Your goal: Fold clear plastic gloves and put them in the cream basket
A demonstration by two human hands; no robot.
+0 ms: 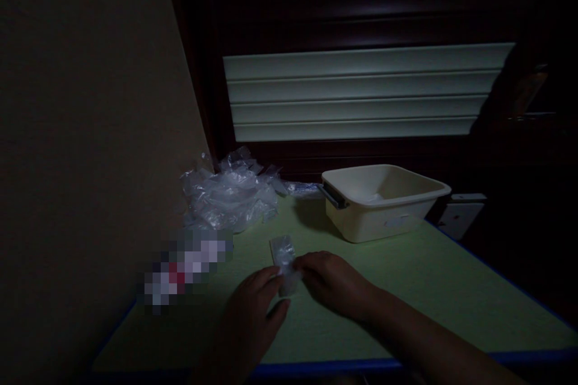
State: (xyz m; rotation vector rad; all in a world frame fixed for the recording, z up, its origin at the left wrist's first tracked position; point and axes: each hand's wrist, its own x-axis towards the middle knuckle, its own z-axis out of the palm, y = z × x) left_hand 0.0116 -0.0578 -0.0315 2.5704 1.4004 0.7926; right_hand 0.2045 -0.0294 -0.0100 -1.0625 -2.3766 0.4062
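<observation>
packet (285, 252) of clear, shiny plastic is seen on the green table (383, 295), near the front edge and between the two hands; a pale, flat shape is shown at its far end, but its contents cannot be made out in the dim light. its left side is met by the fingertips of the left hand (262, 307), whose thumb is held well apart from the fingers, so nothing is clamped there. its right side is met by the curled fingertips of the right hand (334, 284); the thumb is hidden, and whether the plastic is pinched cannot be told. beyond the left hand, a pixelated item (189, 267) is laid slantwise near the wall (99, 132). behind that, a loose pile (230, 192) of crumpled clear bags is heaped in the corner. at the back right of the packet, and well apart from it, a cream tub (383, 216) is stood upright, with a dark handle (333, 196) fixed on its left end and a label (400, 221) on its front. the table is edged in blue, and a pale slatted panel (361, 93) is set in dark wood behind.
</observation>
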